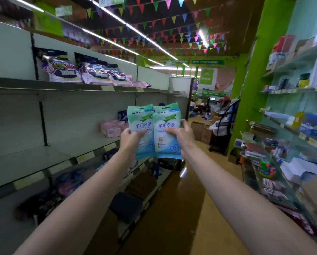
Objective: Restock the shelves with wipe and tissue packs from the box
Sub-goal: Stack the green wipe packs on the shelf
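Note:
I hold two green-and-blue wipe packs upright, side by side, at arm's length in the aisle. My left hand grips the left wipe pack at its middle. My right hand grips the right wipe pack, thumb across its front. Both packs hang in the air just right of the middle shelf of the left shelving. The box is not in view.
The upper shelf carries purple-and-pink packs. Pink tissue packs lie on the middle shelf behind the wipes. Dark goods fill the lower shelves. Glass shelves with small goods line the right. Cardboard boxes stand down the aisle.

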`<action>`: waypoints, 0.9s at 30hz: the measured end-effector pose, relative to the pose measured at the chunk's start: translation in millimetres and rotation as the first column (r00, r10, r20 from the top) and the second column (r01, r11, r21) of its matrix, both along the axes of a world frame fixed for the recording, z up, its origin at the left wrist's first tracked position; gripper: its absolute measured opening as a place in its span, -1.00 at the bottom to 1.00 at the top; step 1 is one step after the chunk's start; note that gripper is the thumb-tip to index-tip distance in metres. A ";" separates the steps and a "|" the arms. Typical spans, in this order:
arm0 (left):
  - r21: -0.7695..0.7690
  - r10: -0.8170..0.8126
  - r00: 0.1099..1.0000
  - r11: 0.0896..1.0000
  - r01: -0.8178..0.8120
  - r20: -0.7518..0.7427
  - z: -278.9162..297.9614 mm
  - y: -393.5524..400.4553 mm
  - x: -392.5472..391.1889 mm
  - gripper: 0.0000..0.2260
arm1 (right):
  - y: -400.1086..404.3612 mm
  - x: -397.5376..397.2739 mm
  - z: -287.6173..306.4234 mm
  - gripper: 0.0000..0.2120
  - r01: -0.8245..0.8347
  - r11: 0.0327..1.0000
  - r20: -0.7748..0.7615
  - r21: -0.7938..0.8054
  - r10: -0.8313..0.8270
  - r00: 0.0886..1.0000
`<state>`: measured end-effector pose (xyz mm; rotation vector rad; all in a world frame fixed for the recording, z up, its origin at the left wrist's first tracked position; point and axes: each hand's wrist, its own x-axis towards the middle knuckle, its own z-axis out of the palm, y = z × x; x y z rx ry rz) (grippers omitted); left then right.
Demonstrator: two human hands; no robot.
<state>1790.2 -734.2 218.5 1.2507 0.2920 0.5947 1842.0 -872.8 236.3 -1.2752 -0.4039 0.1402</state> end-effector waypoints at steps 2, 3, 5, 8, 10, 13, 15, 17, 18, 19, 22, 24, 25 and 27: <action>-0.013 0.030 1.000 0.999 -0.030 0.004 0.4 3.4 -3.1 -0.75 | 4.7 1.0 -2.6 -0.59 -0.044 0.999 0.010 0.004 0.044 0.999; -0.014 0.055 0.998 0.998 -0.055 0.006 0.8 4.6 -6.4 -0.76 | 6.7 0.8 -3.7 -0.57 -0.072 0.997 0.006 0.014 0.072 0.997; -0.026 0.103 0.995 0.994 -0.103 0.016 0.7 8.4 -14.3 -0.80 | 12.9 0.1 -5.6 -0.66 -0.120 0.993 0.025 0.011 0.120 0.992; -0.047 0.175 0.984 0.984 -0.174 0.019 2.2 21.1 -32.0 -0.78 | 30.4 -5.1 -4.9 -0.72 -0.195 0.981 0.050 0.020 0.194 0.980; -0.019 0.240 0.971 0.971 -0.239 0.019 5.3 33.3 -45.4 -0.79 | 45.0 -8.7 -3.4 -0.72 -0.243 0.970 0.070 0.021 0.241 0.968; 0.018 0.324 0.945 0.946 -0.325 0.032 13.9 53.7 -69.6 -0.90 | 69.0 -16.4 2.3 -0.74 -0.327 0.945 0.093 0.021 0.324 0.941; 0.030 0.393 0.919 0.919 -0.394 0.040 19.1 71.6 -88.1 -0.92 | 87.2 -22.2 6.4 -0.74 -0.377 0.926 0.110 0.029 0.372 0.922; 0.052 0.457 0.888 0.887 -0.460 0.058 23.3 90.9 -106.6 -0.91 | 104.9 -29.6 9.2 -0.74 -0.437 0.898 0.113 0.056 0.429 0.896; 0.059 0.484 0.873 0.871 -0.487 0.064 24.4 99.7 -116.9 -0.91 | 113.8 -35.1 9.7 -0.75 -0.468 0.881 0.112 0.068 0.459 0.881; 0.067 0.506 0.860 0.858 -0.509 0.062 24.6 106.7 -126.5 -0.91 | 122.0 -40.4 9.2 -0.75 -0.491 0.868 0.111 0.073 0.482 0.869; 0.094 0.579 0.815 0.809 -0.580 0.041 18.3 126.1 -158.7 -0.91 | 149.2 -62.1 5.6 -0.75 -0.554 0.830 0.097 0.063 0.548 0.831; 0.100 0.629 0.776 0.771 -0.629 0.030 13.9 140.1 -186.5 -0.89 | 171.4 -83.0 5.1 -0.76 -0.609 0.792 0.089 0.055 0.603 0.793; 0.098 0.647 0.762 0.757 -0.646 0.027 12.4 147.4 -200.0 -0.88 | 181.8 -93.9 5.9 -0.76 -0.639 0.768 0.083 0.050 0.634 0.769; 0.086 0.677 0.736 0.732 -0.676 0.026 11.6 162.5 -230.4 -0.89 | 206.6 -120.3 8.0 -0.77 -0.697 0.716 0.084 0.045 0.692 0.717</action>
